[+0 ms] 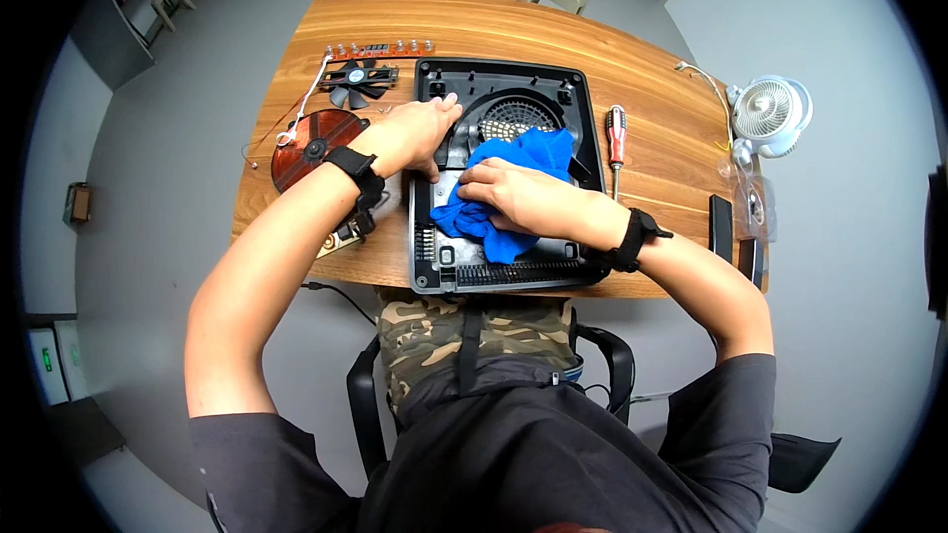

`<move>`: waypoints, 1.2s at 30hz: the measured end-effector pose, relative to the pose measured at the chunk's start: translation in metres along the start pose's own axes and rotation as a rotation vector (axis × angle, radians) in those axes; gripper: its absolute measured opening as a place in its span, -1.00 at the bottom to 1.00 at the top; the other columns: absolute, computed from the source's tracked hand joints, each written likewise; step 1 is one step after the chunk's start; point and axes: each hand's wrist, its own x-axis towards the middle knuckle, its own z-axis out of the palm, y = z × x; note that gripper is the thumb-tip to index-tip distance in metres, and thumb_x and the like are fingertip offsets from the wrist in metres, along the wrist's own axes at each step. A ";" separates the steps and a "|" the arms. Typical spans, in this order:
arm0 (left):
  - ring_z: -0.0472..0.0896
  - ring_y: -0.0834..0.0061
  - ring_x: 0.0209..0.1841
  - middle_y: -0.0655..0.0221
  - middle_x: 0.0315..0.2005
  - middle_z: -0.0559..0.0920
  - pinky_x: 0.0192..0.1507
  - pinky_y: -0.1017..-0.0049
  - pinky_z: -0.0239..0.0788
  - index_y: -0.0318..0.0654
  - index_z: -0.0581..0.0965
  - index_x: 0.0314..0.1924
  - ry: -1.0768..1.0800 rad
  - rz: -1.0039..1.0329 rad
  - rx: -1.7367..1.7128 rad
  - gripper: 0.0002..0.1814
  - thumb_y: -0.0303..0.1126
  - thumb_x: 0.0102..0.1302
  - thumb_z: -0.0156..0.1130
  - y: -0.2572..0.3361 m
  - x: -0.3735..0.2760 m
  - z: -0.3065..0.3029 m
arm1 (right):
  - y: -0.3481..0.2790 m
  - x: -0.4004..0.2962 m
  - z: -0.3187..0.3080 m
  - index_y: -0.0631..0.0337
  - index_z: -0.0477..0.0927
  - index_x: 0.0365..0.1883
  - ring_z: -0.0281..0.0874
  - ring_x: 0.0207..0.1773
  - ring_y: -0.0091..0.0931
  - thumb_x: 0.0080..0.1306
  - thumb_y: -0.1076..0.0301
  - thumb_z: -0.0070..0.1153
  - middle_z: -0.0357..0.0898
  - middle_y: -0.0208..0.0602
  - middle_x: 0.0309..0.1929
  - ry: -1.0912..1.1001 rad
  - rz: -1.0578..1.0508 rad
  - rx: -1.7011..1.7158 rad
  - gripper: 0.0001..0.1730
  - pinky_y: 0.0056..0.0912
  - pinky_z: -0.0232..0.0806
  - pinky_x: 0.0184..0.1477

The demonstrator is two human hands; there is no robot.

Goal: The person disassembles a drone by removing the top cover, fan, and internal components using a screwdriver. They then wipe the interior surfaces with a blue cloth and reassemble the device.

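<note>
A black plastic appliance housing (pixel 506 70), probably of an induction cooker, lies with its inside up at the table's near edge. It has a round vent grille (pixel 518 118) at the back and slotted vents along the front. My right hand (pixel 511 192) is closed on a bunched blue cloth (pixel 544 152), which rests inside the housing and covers part of its floor. My left hand (pixel 418 133) lies across the housing's left rim with its fingers spread; its palm side is hidden. Both wrists wear black straps.
Left of the housing are a copper induction coil (pixel 296 152), a black fan (pixel 355 78), a circuit board strip (pixel 381 52) and part of another board (pixel 333 243). A red-handled screwdriver (pixel 616 137) lies to the right. Farther right stand a small white fan (pixel 770 115) and a black case (pixel 720 226).
</note>
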 end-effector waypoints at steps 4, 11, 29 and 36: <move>0.44 0.05 0.41 -0.02 0.53 0.23 0.38 0.26 0.39 -0.41 0.24 0.49 -0.005 -0.010 -0.038 0.31 -0.21 -0.29 0.76 0.002 -0.001 -0.003 | 0.005 -0.009 0.013 0.27 0.63 0.04 0.46 0.20 -0.22 0.07 0.49 0.35 0.53 -0.20 0.06 -0.049 -0.016 -0.064 -0.50 -0.23 0.45 0.24; 0.45 0.08 0.41 -0.02 0.52 0.24 0.38 0.28 0.38 -0.40 0.25 0.49 -0.013 -0.011 -0.006 0.27 -0.19 -0.24 0.74 0.000 -0.001 -0.002 | -0.007 -0.009 -0.024 0.29 0.62 -0.03 0.52 0.09 -0.14 0.08 0.49 0.36 0.53 -0.13 -0.02 -0.093 0.073 0.019 -0.56 -0.15 0.49 0.16; 0.54 0.05 0.31 -0.01 0.47 0.33 0.35 0.29 0.42 -0.38 0.34 0.46 -0.091 0.035 0.116 0.08 -0.29 -0.12 0.58 -0.004 0.014 -0.010 | -0.023 0.050 0.040 0.26 0.61 -0.16 0.49 0.04 -0.28 0.22 0.41 0.11 0.51 -0.23 -0.11 0.162 0.035 -0.205 -0.77 -0.27 0.56 -0.09; 0.54 0.05 0.31 0.01 0.48 0.31 0.34 0.29 0.44 -0.35 0.32 0.48 -0.109 0.030 0.105 0.12 -0.25 -0.13 0.63 -0.004 0.012 -0.014 | -0.018 0.039 0.030 0.15 0.73 -0.08 0.45 0.12 -0.29 0.24 0.36 0.15 0.56 -0.34 -0.03 -0.025 -0.134 -0.251 -0.71 -0.24 0.50 0.08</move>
